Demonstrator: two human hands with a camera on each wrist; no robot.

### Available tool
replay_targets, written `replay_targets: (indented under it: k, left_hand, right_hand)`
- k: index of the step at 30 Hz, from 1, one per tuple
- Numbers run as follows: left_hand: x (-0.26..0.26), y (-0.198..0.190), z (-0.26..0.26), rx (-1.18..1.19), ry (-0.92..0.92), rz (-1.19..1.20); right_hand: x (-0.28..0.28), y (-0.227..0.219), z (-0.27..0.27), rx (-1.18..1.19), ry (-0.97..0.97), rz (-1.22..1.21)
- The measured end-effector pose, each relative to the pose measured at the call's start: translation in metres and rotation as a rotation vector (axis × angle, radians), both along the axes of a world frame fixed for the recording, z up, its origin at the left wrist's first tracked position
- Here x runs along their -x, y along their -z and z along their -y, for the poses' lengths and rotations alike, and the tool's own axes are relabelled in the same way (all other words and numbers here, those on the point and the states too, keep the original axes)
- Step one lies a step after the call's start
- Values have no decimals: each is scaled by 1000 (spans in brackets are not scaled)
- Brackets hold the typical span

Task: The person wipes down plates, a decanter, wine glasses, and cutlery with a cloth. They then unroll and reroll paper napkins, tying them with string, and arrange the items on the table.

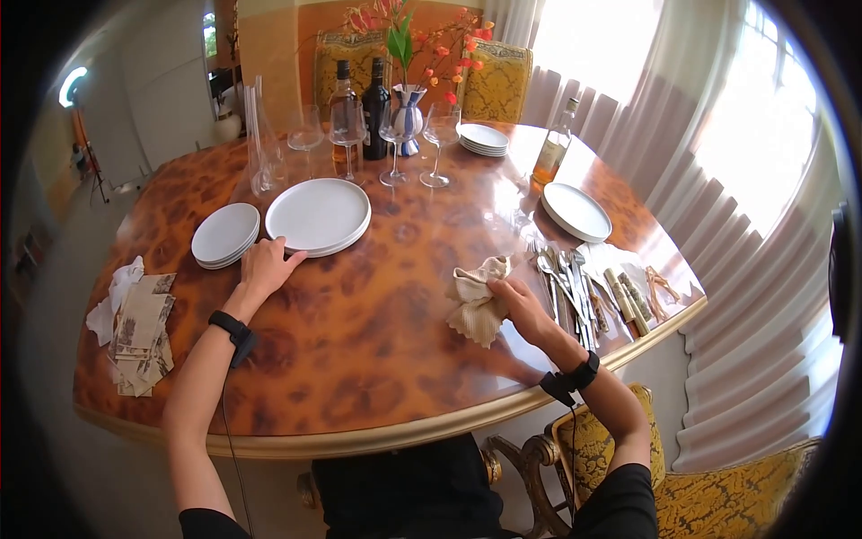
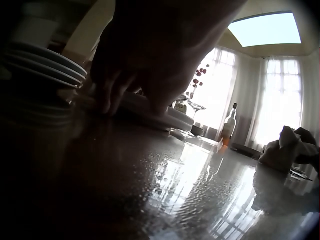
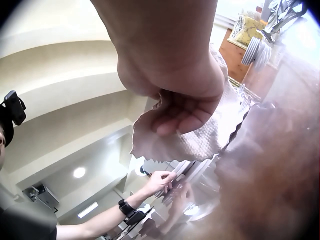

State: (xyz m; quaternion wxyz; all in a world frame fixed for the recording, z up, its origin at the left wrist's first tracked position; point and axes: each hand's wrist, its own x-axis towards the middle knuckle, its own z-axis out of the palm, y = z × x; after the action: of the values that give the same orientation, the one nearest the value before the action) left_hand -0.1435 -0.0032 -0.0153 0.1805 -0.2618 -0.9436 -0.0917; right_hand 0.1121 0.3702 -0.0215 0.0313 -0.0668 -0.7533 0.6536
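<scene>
My right hand [image 1: 523,308] grips a crumpled beige cloth [image 1: 478,314] with a scalloped edge, low over the glossy table, left of the cutlery. In the right wrist view the fingers [image 3: 190,120] curl into the waffle-textured cloth [image 3: 205,140], which hangs down toward the tabletop. My left hand [image 1: 266,271] is at the near rim of the large white plates [image 1: 319,216], stacked beside smaller white plates [image 1: 224,234]. In the left wrist view its fingers [image 2: 117,95] point down beside the plates; the palm side is dark.
Right of the cloth lie spoons and other cutlery [image 1: 575,287]. Wine glasses [image 1: 393,148], a glass decanter [image 1: 262,153], bottles [image 1: 375,112] and a flower vase [image 1: 407,117] stand farther back. Patterned papers [image 1: 144,328] lie at left. Droplets [image 2: 185,200] dot the tabletop.
</scene>
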Motion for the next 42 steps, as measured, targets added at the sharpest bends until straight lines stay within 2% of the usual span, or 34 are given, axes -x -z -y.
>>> replay_targets:
  k: [5, 8, 10, 13, 14, 18, 19, 21, 22, 24, 25, 26, 28, 30, 32, 34, 36, 38, 40, 42]
  left_hand:
    - [-16, -4, 4, -89, -32, 24]
    - [-26, 0, -9, -248, 20, -25]
    - [-39, -4, -27, -283, 34, 37]
    - [-59, -8, -66, -494, 398, 374]
    - [-70, -11, -82, -586, 540, 465]
    - [-119, -29, -134, -812, 838, 897]
    - [-127, -32, -144, -826, 838, 893]
    - [-135, -35, -157, -830, 908, 1128]
    - [-131, -30, -162, -846, 909, 1125]
    - [-120, -16, -175, -979, 921, 817]
    - [-126, -32, -161, -1070, 867, 1099]
    - [-121, -25, -163, -1085, 868, 1097]
    - [-105, -1, -168, -1213, 626, 859]
    - [-90, 7, -162, -1241, 574, 786]
    - [-73, 1, -152, -1270, 482, 878]
    - [-67, -6, -142, -1329, 469, 881]
    - [-65, -13, -136, -1338, 443, 901]
    - [-63, -13, -136, -1387, 427, 883]
    - [-56, -8, -141, -1365, 461, 863]
    - [-57, -5, -139, -1334, 443, 844]
  right_hand:
    - [-6, -6, 8, 45, 1, -11]
    - [-6, -8, 7, 4, -19, 24]
    - [-1, -9, 8, -15, -12, 34]
    - [13, -13, 19, -76, -36, -2]
    - [13, -27, 31, -106, -55, -31]
    - [26, -41, 54, -152, -125, -55]
    - [29, -44, 58, -191, -201, -89]
    - [38, -39, 58, -227, -312, -95]
    - [38, -45, 62, -239, -319, -89]
    - [34, -62, 69, -326, -343, -125]
    - [33, -70, 62, -413, -412, -59]
    - [34, -76, 55, -423, -417, -52]
    - [38, -85, 34, -430, -526, -124]
    - [55, -103, -24, -471, -283, 41]
    - [82, -80, -116, -617, 79, -90]
    - [87, -49, -214, -1281, 437, -102]
    - [77, -14, -277, -1431, 502, 33]
    - [61, 2, -292, -1324, 414, 273]
    - [49, 2, -265, -1492, 465, 131]
    - [59, 1, -261, -1556, 447, 125]
